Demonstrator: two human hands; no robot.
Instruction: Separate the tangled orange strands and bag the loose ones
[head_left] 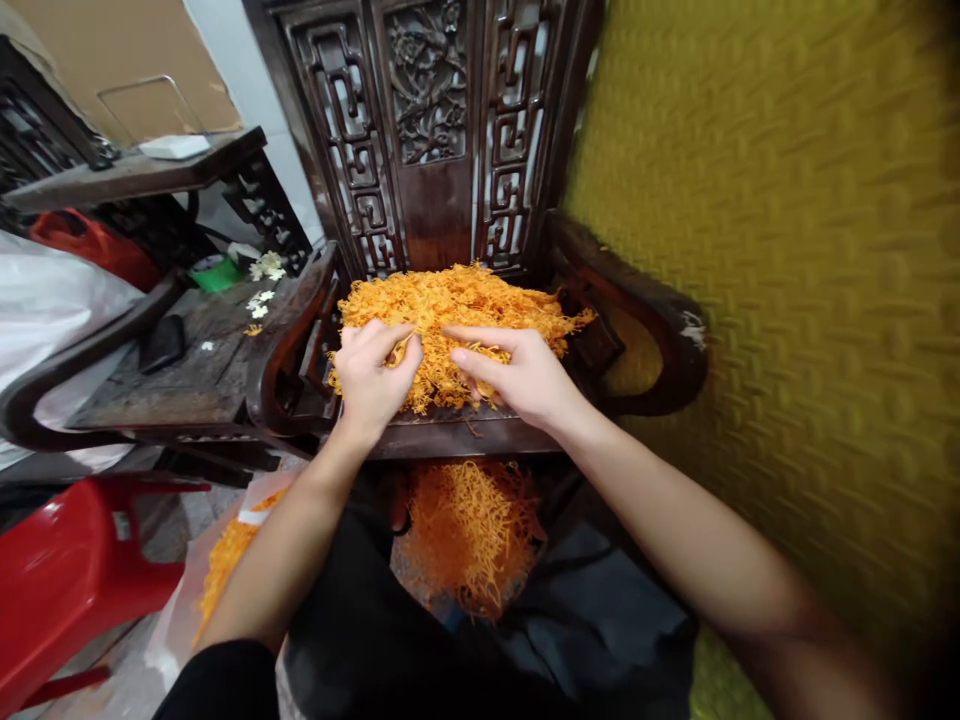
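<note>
Carved chair [433,205] beneath orange pile [457,295]. Your left hand [371,375], right hand [525,375] over pile's near side: fingers half-curled, grip unclear. Likely teasing it apart; light pinch needed next.

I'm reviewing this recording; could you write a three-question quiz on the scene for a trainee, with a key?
1. What does the upper heap of orange stringy pieces lie on?
A) the floor
B) a carved wooden chair
C) a plastic tray

2. True or false: a hand rests on the chair's armrest.

3. Fill in: on the dark wooden surface to the chair's left, the small flower-like pieces are mostly ___.

Key:
1. B
2. False; the left hand and right hand are both at the upper heap.
3. white
</note>
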